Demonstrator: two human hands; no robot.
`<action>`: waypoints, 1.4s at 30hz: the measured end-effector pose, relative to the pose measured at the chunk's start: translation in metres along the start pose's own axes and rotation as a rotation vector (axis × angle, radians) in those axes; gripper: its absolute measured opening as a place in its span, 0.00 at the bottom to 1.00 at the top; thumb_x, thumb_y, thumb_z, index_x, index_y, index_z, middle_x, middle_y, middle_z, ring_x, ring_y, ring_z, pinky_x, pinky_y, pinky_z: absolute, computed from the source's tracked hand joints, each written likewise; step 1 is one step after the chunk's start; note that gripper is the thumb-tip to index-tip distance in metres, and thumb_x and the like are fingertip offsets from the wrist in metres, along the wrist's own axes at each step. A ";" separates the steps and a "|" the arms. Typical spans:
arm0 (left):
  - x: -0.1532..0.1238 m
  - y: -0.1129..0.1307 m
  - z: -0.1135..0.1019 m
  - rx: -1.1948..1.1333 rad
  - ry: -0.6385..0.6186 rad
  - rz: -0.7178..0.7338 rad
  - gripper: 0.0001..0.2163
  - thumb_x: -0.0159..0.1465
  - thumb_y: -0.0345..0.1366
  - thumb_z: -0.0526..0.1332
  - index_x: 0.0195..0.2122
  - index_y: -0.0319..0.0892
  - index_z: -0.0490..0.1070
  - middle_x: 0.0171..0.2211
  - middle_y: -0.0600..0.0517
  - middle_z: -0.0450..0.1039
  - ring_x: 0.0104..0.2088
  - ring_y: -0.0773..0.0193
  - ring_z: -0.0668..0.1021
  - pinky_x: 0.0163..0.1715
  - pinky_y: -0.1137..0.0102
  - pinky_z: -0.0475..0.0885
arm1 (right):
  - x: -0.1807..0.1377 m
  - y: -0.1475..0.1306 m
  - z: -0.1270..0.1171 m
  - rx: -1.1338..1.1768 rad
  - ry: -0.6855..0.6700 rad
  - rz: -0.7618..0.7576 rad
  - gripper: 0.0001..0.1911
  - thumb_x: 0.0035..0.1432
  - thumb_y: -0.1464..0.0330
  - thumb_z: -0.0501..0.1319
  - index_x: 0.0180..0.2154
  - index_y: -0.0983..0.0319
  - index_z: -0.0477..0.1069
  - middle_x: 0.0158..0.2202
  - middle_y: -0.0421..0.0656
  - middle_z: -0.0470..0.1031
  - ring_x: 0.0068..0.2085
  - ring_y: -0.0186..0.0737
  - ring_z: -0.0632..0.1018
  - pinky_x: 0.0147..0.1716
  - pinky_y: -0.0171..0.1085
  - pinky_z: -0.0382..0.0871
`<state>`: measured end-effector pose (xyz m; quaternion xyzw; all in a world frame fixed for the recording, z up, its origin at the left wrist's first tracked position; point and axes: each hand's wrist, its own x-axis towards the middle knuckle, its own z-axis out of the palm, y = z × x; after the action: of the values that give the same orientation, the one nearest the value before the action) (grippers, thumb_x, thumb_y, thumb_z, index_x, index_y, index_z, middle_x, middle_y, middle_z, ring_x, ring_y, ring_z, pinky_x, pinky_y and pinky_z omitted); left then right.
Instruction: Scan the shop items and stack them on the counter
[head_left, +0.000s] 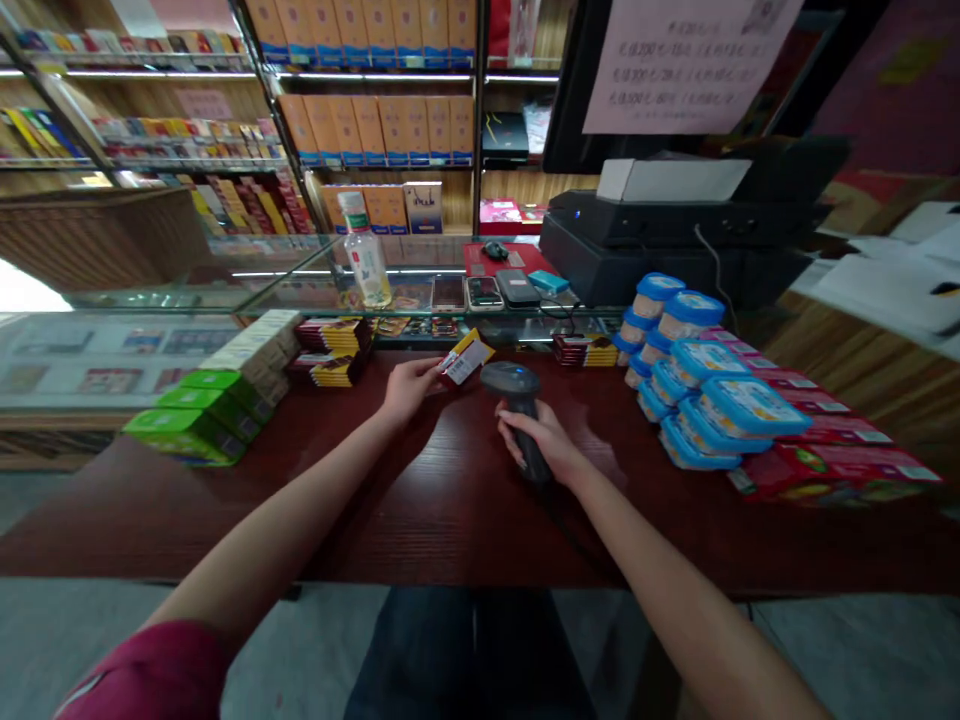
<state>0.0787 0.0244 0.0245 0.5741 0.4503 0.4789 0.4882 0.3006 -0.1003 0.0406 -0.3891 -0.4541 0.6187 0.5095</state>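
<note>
My left hand [409, 390] pinches the left end of a chocolate bar [465, 360] in a yellow and dark red wrapper, its white barcode label facing up toward me. Wrapped round the handle of a black barcode scanner [511, 380] is my right hand [544, 440]. The scanner's head is just right of the bar, apart from it, and its cable runs down over the counter. Beyond my left hand stand stacks of similar bars [330, 352]. A smaller stack of bars [585, 350] lies past the scanner, on the right.
Green boxes [199, 415] and pale boxes [259, 345] line the left of the brown counter [420, 520]. On the right are blue-lidded tubs [712, 400] and red boxes [832, 465]. Behind, a glass case carries a bottle [365, 255] and phones [484, 292], beside a monitor [570, 110].
</note>
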 end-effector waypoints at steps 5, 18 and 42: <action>-0.013 -0.016 -0.029 -0.212 0.103 -0.042 0.26 0.54 0.49 0.75 0.48 0.36 0.82 0.41 0.44 0.84 0.40 0.57 0.85 0.49 0.60 0.80 | 0.027 0.017 0.047 0.015 -0.117 0.039 0.20 0.51 0.57 0.72 0.37 0.59 0.66 0.18 0.31 0.69 0.14 0.30 0.65 0.10 0.28 0.59; -0.014 -0.024 -0.029 -0.154 0.174 0.018 0.16 0.64 0.39 0.68 0.51 0.38 0.81 0.50 0.43 0.82 0.47 0.52 0.85 0.50 0.57 0.80 | 0.021 0.019 0.063 0.090 -0.071 0.028 0.20 0.51 0.56 0.71 0.36 0.59 0.67 0.18 0.32 0.68 0.14 0.30 0.65 0.09 0.29 0.59; -0.050 -0.010 -0.175 1.070 0.457 0.351 0.32 0.60 0.14 0.48 0.63 0.37 0.70 0.66 0.43 0.69 0.70 0.58 0.67 0.70 0.56 0.63 | 0.012 0.020 0.054 0.113 -0.045 0.122 0.16 0.53 0.57 0.71 0.38 0.60 0.74 0.20 0.37 0.67 0.17 0.32 0.66 0.12 0.31 0.59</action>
<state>-0.1015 -0.0006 0.0205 0.6883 0.6205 0.3704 -0.0635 0.2420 -0.0983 0.0365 -0.3728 -0.4053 0.6819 0.4815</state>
